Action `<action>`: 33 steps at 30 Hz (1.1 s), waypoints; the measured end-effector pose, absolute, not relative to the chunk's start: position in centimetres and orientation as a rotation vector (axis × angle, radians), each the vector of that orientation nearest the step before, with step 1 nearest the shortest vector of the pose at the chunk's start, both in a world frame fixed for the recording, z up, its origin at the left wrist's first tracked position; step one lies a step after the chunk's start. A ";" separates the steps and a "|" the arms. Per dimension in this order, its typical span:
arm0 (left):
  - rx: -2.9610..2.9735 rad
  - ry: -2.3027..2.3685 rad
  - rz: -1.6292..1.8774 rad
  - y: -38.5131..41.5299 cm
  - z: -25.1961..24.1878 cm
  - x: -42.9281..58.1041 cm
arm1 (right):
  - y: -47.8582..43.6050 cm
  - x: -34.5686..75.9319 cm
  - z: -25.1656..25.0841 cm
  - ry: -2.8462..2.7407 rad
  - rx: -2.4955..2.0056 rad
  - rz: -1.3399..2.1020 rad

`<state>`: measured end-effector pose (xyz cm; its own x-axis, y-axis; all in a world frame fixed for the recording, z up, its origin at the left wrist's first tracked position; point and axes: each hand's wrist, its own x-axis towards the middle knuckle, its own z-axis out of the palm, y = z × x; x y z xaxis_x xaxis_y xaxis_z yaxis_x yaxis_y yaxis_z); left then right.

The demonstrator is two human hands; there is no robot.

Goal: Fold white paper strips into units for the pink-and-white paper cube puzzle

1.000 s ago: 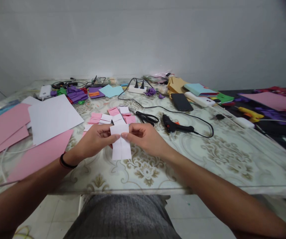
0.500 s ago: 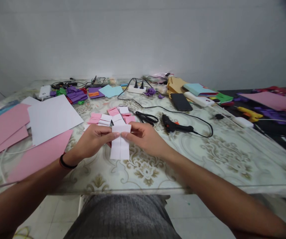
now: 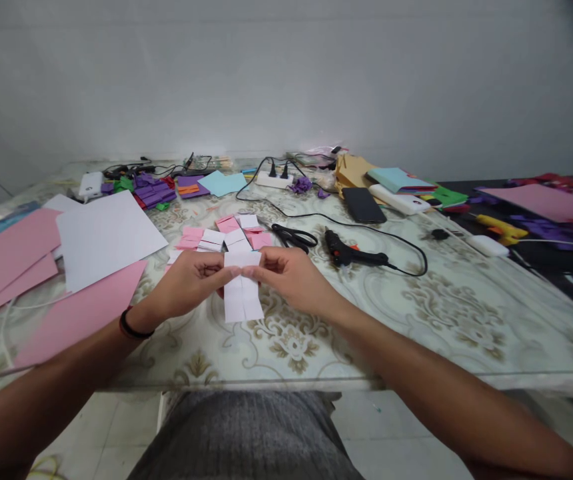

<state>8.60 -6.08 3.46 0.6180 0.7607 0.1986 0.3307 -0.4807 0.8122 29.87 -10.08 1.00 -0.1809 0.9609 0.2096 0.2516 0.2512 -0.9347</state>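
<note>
A creased white paper strip is held upright between both hands above the table's front half. My left hand pinches its left side, thumb on the face toward me, fingers behind. From the right, my right hand pinches it the same way, the two thumbs almost touching at the middle crease. A lengthwise fold line runs down the strip. Just beyond the hands lie several small folded pink and white paper pieces. Black-handled scissors rest beside them, their blades partly hidden by the paper pieces.
White sheets and pink sheets cover the left side. A black glue gun lies right of the scissors, its cord looping to a power strip. Behind are a phone and purple folded papers. A yellow glue gun lies far right.
The lower end of the white paper strip has swung slightly to the right. Both hands keep their pinch in nearly the same place.
</note>
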 end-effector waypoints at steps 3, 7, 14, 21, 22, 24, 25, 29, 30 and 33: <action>1.965 0.873 0.730 -6.0 3.2 8.8 | -10.1 29.8 1.0 -1.521 -1.035 1.098; 1.871 0.946 0.906 -5.9 2.9 8.8 | -10.2 29.6 0.9 -1.470 -0.920 1.235; 1.786 0.931 0.927 -5.5 3.0 8.4 | -9.9 29.9 0.8 -1.418 -0.889 1.201; 1.753 0.895 0.771 -5.9 3.5 8.7 | -10.4 30.3 1.5 -1.679 -0.946 0.892; 1.739 0.898 0.781 -5.9 3.4 8.7 | -10.5 30.3 1.6 -1.738 -0.955 0.831; 1.711 0.915 0.803 -5.9 3.2 8.8 | -10.6 30.2 1.7 -1.860 -0.987 0.688; 1.697 0.922 0.813 -5.9 3.1 8.8 | -10.6 30.1 1.8 -1.910 -1.000 0.622; 1.654 0.920 0.820 -5.8 2.9 8.7 | -10.6 30.1 1.9 -1.992 -1.019 0.491; 1.654 0.920 0.818 -5.7 2.9 8.7 | -10.6 30.1 1.9 -1.987 -1.020 0.476; 1.666 0.919 0.816 -5.7 2.9 8.6 | -10.6 30.2 1.7 -1.955 -1.021 0.419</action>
